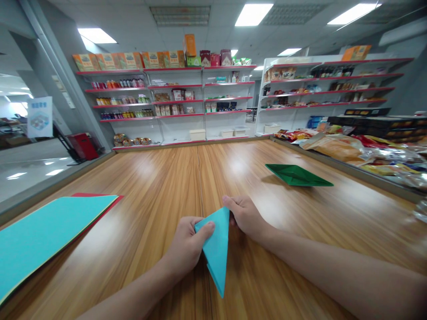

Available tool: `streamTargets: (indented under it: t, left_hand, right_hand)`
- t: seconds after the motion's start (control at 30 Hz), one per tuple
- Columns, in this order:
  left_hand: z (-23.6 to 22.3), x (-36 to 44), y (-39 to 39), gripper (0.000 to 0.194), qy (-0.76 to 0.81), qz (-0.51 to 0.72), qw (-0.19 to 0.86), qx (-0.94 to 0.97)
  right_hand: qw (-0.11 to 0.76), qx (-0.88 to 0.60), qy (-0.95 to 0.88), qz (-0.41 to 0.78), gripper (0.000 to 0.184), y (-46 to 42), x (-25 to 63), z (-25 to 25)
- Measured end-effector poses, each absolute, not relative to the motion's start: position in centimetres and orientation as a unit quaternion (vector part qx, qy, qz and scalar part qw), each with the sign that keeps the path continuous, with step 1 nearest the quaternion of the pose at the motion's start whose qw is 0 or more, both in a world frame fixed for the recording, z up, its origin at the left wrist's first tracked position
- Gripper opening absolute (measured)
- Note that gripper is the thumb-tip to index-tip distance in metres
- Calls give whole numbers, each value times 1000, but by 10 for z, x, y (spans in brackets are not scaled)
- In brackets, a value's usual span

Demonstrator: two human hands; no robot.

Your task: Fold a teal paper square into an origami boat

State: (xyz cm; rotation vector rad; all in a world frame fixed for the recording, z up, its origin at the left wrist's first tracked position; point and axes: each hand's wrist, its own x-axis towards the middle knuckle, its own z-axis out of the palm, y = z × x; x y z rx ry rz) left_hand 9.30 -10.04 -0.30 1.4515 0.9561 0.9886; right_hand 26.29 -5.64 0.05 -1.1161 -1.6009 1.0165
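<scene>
Between my hands is a folded piece of light blue paper, held up over the wooden table with one narrow point hanging toward me. My left hand pinches its left corner, thumb lying across the front face. At the top corner, my right hand grips the paper between thumb and fingers; the fingers behind are partly hidden. A folded dark green paper shape, with raised edges and a sunken middle, rests on the table to the right, beyond my right hand.
Light blue sheets lie stacked over red and other coloured sheets at the left of the wooden table. Packaged snacks and black boxes crowd the right side past the table's raised edge. Stocked shelves stand behind.
</scene>
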Motion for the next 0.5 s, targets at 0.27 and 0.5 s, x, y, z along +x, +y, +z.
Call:
streamTargets:
  t: [0.27, 0.5]
  left_hand:
    - [-1, 96, -103, 47, 406, 437, 524, 609]
    - [2, 95, -101, 44, 381, 453, 625, 509]
  right_hand:
    - [449, -445, -641, 435, 60, -58, 263, 0]
    - [443, -402, -546, 586, 59, -57, 262, 0]
